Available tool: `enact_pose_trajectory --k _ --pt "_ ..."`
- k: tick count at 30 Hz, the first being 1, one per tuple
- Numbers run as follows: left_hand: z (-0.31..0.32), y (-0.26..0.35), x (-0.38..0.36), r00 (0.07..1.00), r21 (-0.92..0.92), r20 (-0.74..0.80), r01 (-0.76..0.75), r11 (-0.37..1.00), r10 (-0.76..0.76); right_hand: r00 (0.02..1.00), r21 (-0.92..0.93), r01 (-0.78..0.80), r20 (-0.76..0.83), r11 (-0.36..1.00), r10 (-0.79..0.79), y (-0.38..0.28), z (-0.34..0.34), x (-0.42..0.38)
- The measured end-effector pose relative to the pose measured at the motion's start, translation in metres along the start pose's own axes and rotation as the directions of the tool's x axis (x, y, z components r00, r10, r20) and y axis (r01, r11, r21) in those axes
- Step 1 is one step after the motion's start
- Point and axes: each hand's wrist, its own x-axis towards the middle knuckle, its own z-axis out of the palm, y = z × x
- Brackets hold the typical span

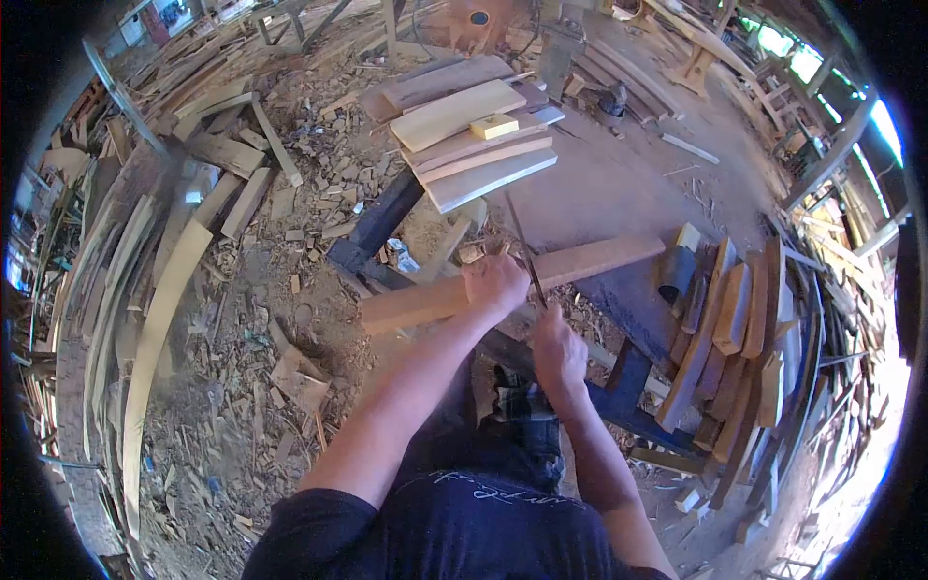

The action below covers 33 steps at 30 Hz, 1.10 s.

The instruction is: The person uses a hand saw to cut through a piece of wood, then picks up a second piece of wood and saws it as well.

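Observation:
A long squared piece of wood [599,259] lies crosswise in front of me, over a dark metal frame. My left hand [497,284] is closed over the top of this piece near its middle. A thin dark tool [520,232], long and narrow, stands out from my right hand [559,350] and runs across the wood just right of my left hand. The right fingers are wrapped round its near end. Whether the tool is a saw or a file cannot be made out.
Several boards [464,108] are stacked ahead, with a small yellow block [494,126] on top. Cut beams [733,309] are piled at the right, beside a dark cylinder [676,273]. A long curved plank [155,338] lies at the left among scattered offcuts.

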Motion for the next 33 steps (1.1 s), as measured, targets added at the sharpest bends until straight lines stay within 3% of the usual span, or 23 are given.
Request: enact_pose_trajectory --k 2,5,7,10,13,17,19,23,25,28,33 --pt "-0.002 -0.001 0.003 1.0 0.016 -0.026 -0.013 1.0 0.013 0.999 0.005 0.017 -0.036 1.0 -0.017 0.003 -0.005 -0.017" --pt "0.0 -0.005 -0.002 0.997 0.043 -0.008 -0.082 0.996 0.082 0.995 -0.064 -0.057 0.075 0.996 0.062 0.004 -0.003 -0.021" --pt "0.001 -0.004 0.0 0.997 0.004 -0.03 -0.075 0.997 0.075 1.0 -0.04 -0.006 -0.008 0.999 0.006 -0.002 0.005 0.008" --pt "0.0 -0.004 0.001 0.991 0.067 -0.073 -0.105 0.992 0.11 1.0 -0.065 0.019 0.004 0.998 -0.019 -0.005 0.005 0.021" --pt "-0.011 0.001 -0.001 0.996 0.08 0.018 -0.083 0.993 0.082 0.996 -0.024 -0.047 0.072 0.999 0.048 0.001 -0.01 -0.012" --pt "-0.003 -0.003 -0.001 0.998 0.029 0.021 -0.056 0.998 0.056 0.996 -0.034 -0.062 0.067 0.998 0.064 0.006 0.0 -0.016" --pt "0.005 -0.004 -0.001 0.994 0.006 -0.088 -0.065 0.998 0.066 0.999 -0.03 -0.018 0.026 0.999 0.019 -0.002 0.006 0.014" --pt "-0.004 -0.003 -0.001 0.998 -0.021 -0.029 -0.048 0.999 0.047 1.0 -0.059 0.014 0.012 0.998 -0.013 -0.005 -0.006 0.008" --pt "-0.01 0.0 -0.001 0.998 0.075 0.024 -0.056 0.996 0.054 0.995 -0.064 -0.061 0.072 0.996 0.066 0.002 -0.012 -0.019" --pt "-0.001 -0.002 0.001 0.999 0.019 -0.016 -0.051 0.999 0.051 0.99 -0.089 -0.091 0.104 0.992 0.1 -0.002 -0.014 -0.019" --pt "-0.007 0.0 0.0 0.998 0.007 0.0 -0.062 0.998 0.062 1.0 -0.066 -0.004 0.027 0.998 0.006 -0.006 0.0 0.023"
